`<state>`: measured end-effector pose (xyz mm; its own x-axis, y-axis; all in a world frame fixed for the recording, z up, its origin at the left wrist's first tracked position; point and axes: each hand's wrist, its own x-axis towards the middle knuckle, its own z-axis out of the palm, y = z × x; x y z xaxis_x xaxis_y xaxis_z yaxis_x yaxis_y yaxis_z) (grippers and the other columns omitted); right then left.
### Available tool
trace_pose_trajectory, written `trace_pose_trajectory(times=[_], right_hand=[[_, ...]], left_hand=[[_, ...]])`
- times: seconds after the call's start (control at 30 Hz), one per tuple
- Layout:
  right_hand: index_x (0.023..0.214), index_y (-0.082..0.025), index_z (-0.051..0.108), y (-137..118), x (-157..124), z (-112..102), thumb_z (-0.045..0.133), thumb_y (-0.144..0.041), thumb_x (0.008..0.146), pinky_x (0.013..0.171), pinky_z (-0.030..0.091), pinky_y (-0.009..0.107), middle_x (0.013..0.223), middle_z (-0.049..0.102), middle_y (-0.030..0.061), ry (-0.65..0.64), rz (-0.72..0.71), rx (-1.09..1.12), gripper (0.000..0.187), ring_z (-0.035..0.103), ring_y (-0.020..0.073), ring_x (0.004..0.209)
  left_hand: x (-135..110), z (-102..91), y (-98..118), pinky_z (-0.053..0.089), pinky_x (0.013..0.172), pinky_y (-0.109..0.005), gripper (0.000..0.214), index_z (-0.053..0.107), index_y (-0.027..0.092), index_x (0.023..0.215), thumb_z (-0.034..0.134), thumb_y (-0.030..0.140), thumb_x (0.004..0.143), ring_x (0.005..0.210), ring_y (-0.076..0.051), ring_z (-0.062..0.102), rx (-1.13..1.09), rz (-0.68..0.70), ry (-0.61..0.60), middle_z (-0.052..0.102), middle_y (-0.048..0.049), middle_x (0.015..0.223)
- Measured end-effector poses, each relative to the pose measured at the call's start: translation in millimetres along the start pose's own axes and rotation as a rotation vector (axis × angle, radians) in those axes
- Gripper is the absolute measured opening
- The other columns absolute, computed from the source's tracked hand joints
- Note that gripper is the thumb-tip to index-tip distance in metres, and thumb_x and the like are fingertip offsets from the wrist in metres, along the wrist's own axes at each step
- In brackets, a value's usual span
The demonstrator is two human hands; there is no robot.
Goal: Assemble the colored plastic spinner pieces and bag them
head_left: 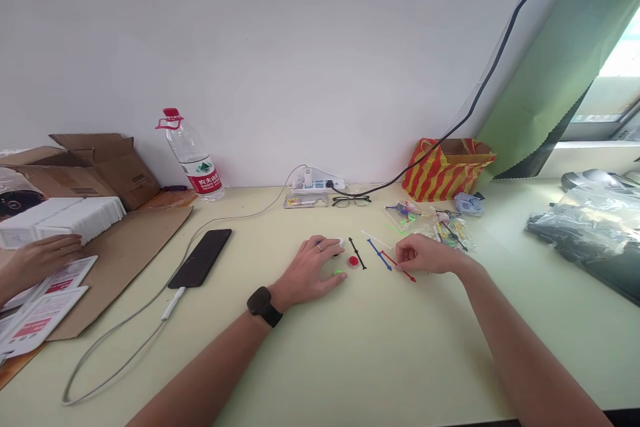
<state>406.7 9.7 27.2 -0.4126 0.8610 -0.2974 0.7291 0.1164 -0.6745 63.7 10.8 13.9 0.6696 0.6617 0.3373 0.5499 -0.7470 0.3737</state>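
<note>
My left hand (313,270), with a ring and a black wristwatch, rests on the pale table (350,353) with its fingers curled over small parts: a green piece (339,273) at the fingertips and a white piece (339,242) by the index finger. A small red round piece (354,261) and a black stick (357,253) lie just to its right. My right hand (423,255) is closed, pinching the red stick (406,271) near its upper end. A blue stick (379,255) and a white stick (375,239) lie between the hands.
A black phone (201,257) on a white cable lies left of my hands. Behind stand a water bottle (193,157), a power strip (319,183), glasses (351,200), bags of coloured sticks (435,220) and a striped bag (445,167). Another person's hand (40,257) rests by white boxes at left.
</note>
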Motion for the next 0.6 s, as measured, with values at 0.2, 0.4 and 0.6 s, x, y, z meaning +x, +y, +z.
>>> trace_pose_trajectory(times=[0.2,0.4,0.6], right_hand=[[0.082,-0.019,0.067,4.6,3.3,0.2,0.069,-0.04,0.079,0.059,0.045,0.027,0.074,0.07,0.0038,0.076,-0.005,0.021,0.021,0.062,0.0188,0.069],[0.079,-0.018,0.067,-0.1,3.6,1.9,0.066,-0.042,0.081,0.055,0.041,0.027,0.072,0.066,0.0028,0.133,-0.03,0.004,0.024,0.057,0.0163,0.064],[0.08,-0.019,0.069,-0.2,2.2,0.0,0.071,-0.044,0.078,0.059,0.043,0.028,0.077,0.068,0.0038,0.199,-0.02,-0.048,0.025,0.059,0.0181,0.069]], left_hand=[[-0.6,-1.2,-15.6,0.041,0.114,-0.057,0.046,0.061,0.032,0.139,0.064,0.048,0.096,0.141,-0.036,0.043,0.043,-0.054,-0.01,0.05,-0.0045,0.158],[-0.1,-7.8,-18.2,0.041,0.117,-0.056,0.053,0.059,0.031,0.142,0.069,0.049,0.093,0.15,-0.037,0.035,-0.021,-0.054,-0.061,0.045,-0.0055,0.162],[1.7,-12.6,-22.5,0.047,0.109,-0.048,0.05,0.064,0.028,0.128,0.061,0.011,0.081,0.125,-0.028,0.055,-0.062,-0.081,0.14,0.066,-0.0042,0.13]])
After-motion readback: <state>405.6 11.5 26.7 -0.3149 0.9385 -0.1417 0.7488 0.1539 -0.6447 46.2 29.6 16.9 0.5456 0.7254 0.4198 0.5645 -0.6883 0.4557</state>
